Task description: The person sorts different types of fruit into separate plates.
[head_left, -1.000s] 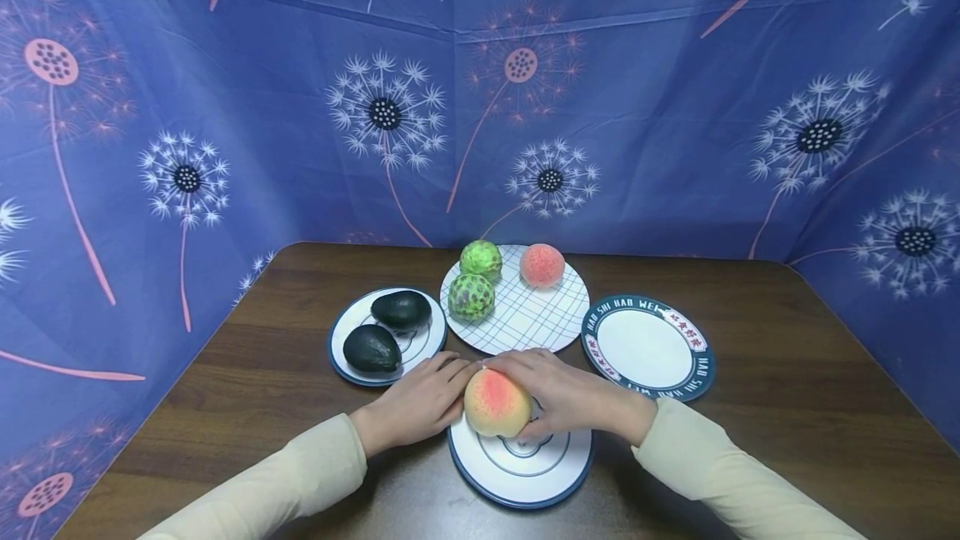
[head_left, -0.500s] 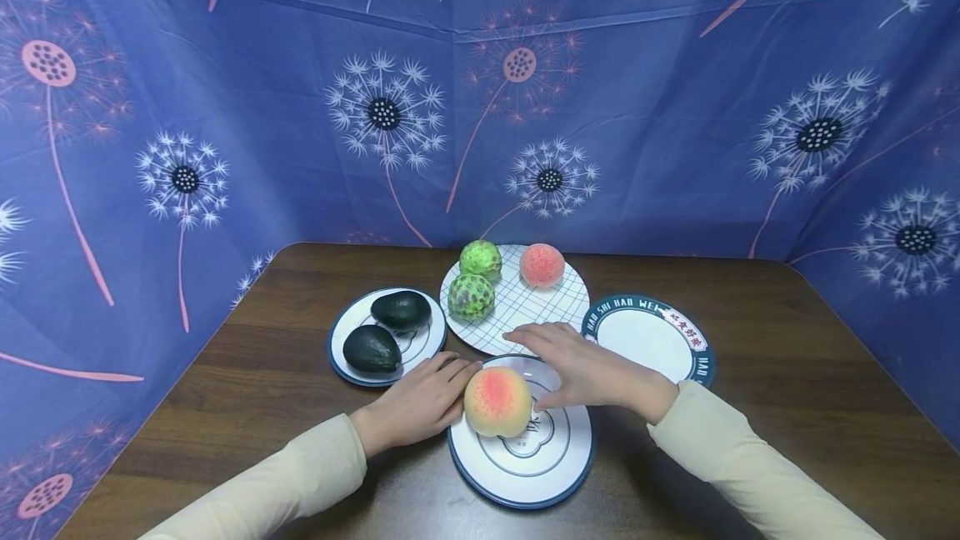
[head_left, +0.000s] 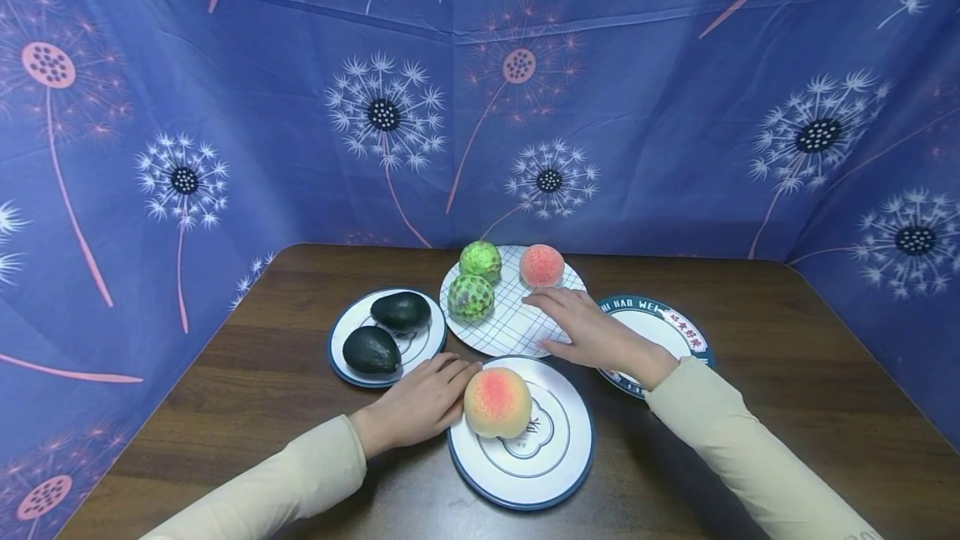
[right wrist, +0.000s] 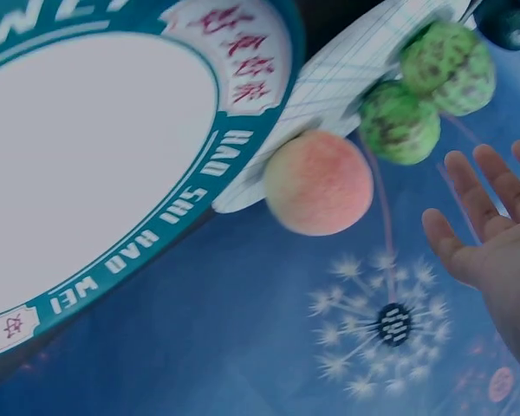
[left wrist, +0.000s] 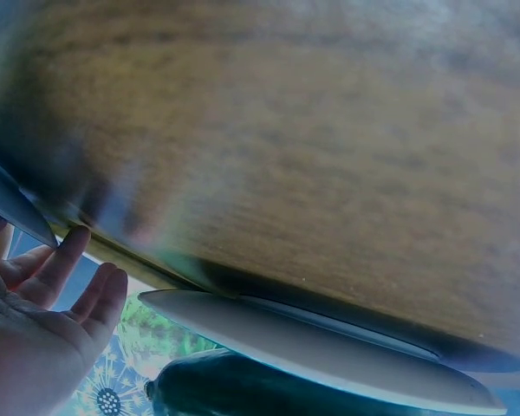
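A large yellow-and-red peach [head_left: 497, 402] sits on the blue-rimmed white plate [head_left: 551, 473] closest to me. My left hand [head_left: 420, 407] rests at that plate's left edge, its fingertips beside the peach; in the left wrist view its fingers [left wrist: 113, 299] are loosely extended at a plate rim. Over the right part of the checked plate [head_left: 517, 332] hovers my right hand [head_left: 603, 336], fingers spread and holding nothing. Just beyond its fingertips lies a smaller pink peach [head_left: 542, 266]. Two mottled green round fruits [head_left: 471, 298] share the checked plate, on its left side.
At left, a blue-rimmed plate [head_left: 341, 340] bears two dark avocados [head_left: 372, 349]. A teal-rimmed plate with lettering [head_left: 693, 340] stands at right, partly under my right forearm. A blue dandelion-print cloth [head_left: 645, 148] hangs behind the brown table [head_left: 795, 373].
My right hand has let go of the large peach and moved away, forward and right, over the checked plate. The large peach and my left hand have stayed put.
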Demonstrator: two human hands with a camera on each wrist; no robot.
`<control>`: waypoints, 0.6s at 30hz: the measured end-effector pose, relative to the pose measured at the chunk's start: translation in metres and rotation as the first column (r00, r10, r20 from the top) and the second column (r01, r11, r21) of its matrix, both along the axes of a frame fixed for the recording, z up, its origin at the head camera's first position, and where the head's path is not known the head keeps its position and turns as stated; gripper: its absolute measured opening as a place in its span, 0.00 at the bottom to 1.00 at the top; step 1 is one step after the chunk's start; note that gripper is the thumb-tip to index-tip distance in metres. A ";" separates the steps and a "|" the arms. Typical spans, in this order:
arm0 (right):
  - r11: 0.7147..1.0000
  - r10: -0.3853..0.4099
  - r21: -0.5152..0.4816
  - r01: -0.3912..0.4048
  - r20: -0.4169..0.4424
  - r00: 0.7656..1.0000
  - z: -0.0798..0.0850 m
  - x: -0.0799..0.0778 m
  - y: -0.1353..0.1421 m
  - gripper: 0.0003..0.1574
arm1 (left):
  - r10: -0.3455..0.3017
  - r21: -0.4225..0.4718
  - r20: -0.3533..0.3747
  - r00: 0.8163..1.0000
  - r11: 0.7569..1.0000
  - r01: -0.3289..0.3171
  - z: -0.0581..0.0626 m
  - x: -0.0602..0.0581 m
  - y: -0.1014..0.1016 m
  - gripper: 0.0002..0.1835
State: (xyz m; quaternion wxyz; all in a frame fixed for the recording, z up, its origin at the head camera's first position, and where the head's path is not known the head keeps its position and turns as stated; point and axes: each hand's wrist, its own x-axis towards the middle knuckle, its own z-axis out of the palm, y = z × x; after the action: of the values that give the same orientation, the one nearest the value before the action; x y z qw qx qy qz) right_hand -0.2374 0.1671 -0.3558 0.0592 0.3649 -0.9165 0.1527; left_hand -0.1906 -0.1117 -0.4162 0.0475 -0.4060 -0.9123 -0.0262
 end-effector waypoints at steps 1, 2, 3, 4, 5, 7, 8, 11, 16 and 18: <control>1.000 -0.011 -0.006 0.011 -0.005 1.000 0.000 -0.003 0.001 0.38 | 0.001 0.000 0.000 1.000 1.000 -0.001 0.000 0.000 0.000 0.27; 1.000 -0.025 -0.008 0.025 -0.008 1.000 -0.001 -0.007 0.002 0.38 | 0.001 -0.001 -0.002 1.000 1.000 -0.001 0.000 0.000 0.000 0.27; 0.999 -0.039 -0.011 0.039 -0.011 0.999 -0.001 -0.010 0.003 0.38 | 0.002 -0.002 -0.002 1.000 1.000 -0.002 0.000 0.000 0.000 0.27; 0.999 -0.050 -0.010 0.050 -0.019 0.999 -0.001 -0.014 0.003 0.38 | 0.003 -0.003 -0.001 1.000 1.000 -0.003 0.000 0.000 0.001 0.27; 0.998 -0.063 -0.012 0.063 -0.021 0.998 -0.001 -0.017 0.004 0.37 | 0.003 -0.004 -0.002 1.000 1.000 -0.003 0.000 0.000 0.001 0.27; 0.996 -0.086 -0.009 0.086 -0.033 0.996 -0.001 -0.023 0.006 0.37 | 0.004 -0.004 0.001 1.000 1.000 -0.004 0.000 0.000 0.001 0.27; 0.995 -0.098 -0.008 0.097 -0.037 0.995 -0.001 -0.026 0.007 0.37 | 0.003 -0.004 0.002 1.000 1.000 -0.003 0.000 0.000 0.001 0.27; 0.992 -0.125 -0.008 0.125 -0.050 0.991 -0.001 -0.034 0.008 0.36 | 0.006 -0.001 0.009 1.000 1.000 -0.006 0.001 0.001 0.001 0.27; 0.986 -0.166 -0.006 0.166 -0.056 0.985 0.000 -0.046 0.010 0.37 | 0.005 0.002 0.011 1.000 1.000 -0.005 0.002 0.001 0.001 0.27; 0.983 -0.184 -0.002 0.185 -0.049 0.982 -0.001 -0.050 0.011 0.37 | 0.003 0.002 0.009 1.000 1.000 -0.003 0.002 0.001 0.001 0.27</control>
State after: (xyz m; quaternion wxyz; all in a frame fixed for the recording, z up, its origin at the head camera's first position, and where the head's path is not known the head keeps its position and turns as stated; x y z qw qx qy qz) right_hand -0.2878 0.1780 -0.3566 0.0952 0.2821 -0.9449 0.1364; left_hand -0.1893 -0.1109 -0.4146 0.0441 -0.4045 -0.9130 -0.0290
